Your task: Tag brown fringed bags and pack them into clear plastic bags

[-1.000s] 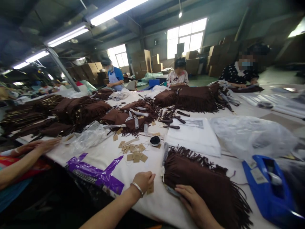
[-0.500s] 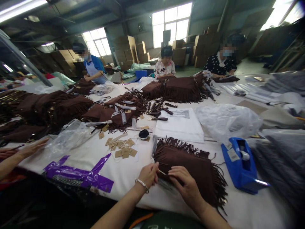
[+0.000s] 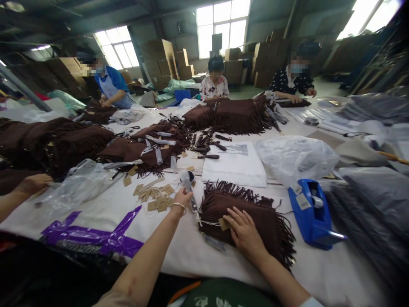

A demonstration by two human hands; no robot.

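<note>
A dark brown fringed bag point(image 3: 262, 221) lies flat on the table before me. My left hand point(image 3: 182, 199) is closed around a strap wrapped in clear plastic point(image 3: 194, 204) at the bag's left edge, its upper end raised. My right hand point(image 3: 246, 232) rests flat on the bag with its fingers stretched out. Its fingertips touch a small tan tag point(image 3: 224, 224), from which a white string point(image 3: 209, 222) runs to the strap side. Just left of my left hand is a pile of loose tan tags point(image 3: 156, 200). A small dish of black bits is partly hidden behind the wrapped strap.
A blue tape dispenser point(image 3: 311, 215) stands right of the bag. Beyond are a white sheet point(image 3: 234, 170), a crumpled plastic bag point(image 3: 294, 157), loose brown straps and stacked fringed bags point(image 3: 239, 115). Another person's hand point(image 3: 33, 185) is at the left; three people work across the table.
My left hand has moved away from my right and up to the wrapped strap. My right hand has flattened onto the bag, and the tan tag now shows there. The view has shifted slightly.
</note>
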